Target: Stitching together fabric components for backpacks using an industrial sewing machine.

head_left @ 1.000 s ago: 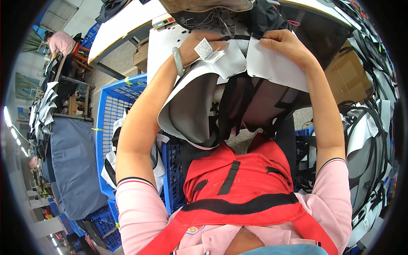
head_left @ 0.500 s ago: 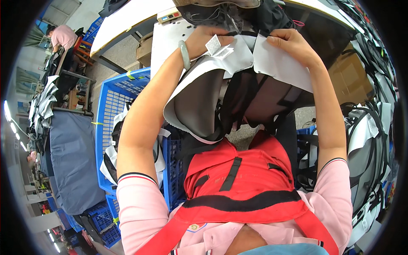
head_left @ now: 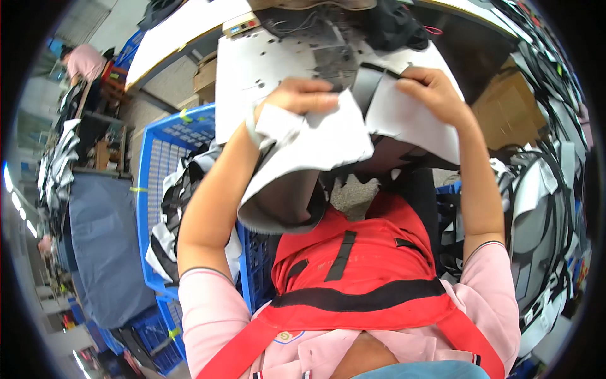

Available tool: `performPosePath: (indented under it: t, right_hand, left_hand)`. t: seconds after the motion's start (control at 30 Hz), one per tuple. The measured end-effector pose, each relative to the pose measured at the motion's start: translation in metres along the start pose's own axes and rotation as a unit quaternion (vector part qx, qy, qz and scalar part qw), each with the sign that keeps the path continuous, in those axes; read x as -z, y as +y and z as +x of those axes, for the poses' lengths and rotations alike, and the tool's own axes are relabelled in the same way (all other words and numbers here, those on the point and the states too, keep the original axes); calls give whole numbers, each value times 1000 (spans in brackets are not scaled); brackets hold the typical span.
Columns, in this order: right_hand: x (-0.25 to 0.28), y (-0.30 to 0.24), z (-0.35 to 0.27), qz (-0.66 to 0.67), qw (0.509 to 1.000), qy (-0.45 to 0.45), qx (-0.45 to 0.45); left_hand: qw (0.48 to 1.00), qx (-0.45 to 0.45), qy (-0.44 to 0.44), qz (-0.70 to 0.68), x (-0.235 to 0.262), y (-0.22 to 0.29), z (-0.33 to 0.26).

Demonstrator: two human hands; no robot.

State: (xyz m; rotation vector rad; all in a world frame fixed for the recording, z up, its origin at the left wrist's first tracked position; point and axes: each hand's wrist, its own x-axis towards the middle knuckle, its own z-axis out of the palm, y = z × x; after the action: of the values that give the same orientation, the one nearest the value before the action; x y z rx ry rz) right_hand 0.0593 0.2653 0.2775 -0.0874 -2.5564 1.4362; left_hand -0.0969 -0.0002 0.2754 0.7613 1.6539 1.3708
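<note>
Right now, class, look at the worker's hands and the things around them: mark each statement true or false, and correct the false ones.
1. Both hands grip pieces of grey and white fabric. True: the left hand and the right hand each hold part of the fabric pieces.
2. The crate beside the left arm is green. False: the plastic crate is blue.
3. The crate holds cut black and white pieces. True.
4. The person wears a yellow apron. False: the apron is red with black bands.
5. A cardboard box sits at the right. True.
</note>
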Motion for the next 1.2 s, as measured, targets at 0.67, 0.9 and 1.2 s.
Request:
performPosePath:
  t: [0.67, 0.9, 1.2]
  right_hand:
    - [280, -200, -341, -90, 733, 673, 30]
    - [488, -132, -517, -495, 457, 656, -340]
    - [390, 110, -649, -418, 428, 572, -561]
  left_hand:
    - [984, -79, -129, 95, -63, -70, -92]
    - [985, -65, -120, 103, -79, -80, -83]
    - [985, -25, -95, 142, -91, -73, -77]
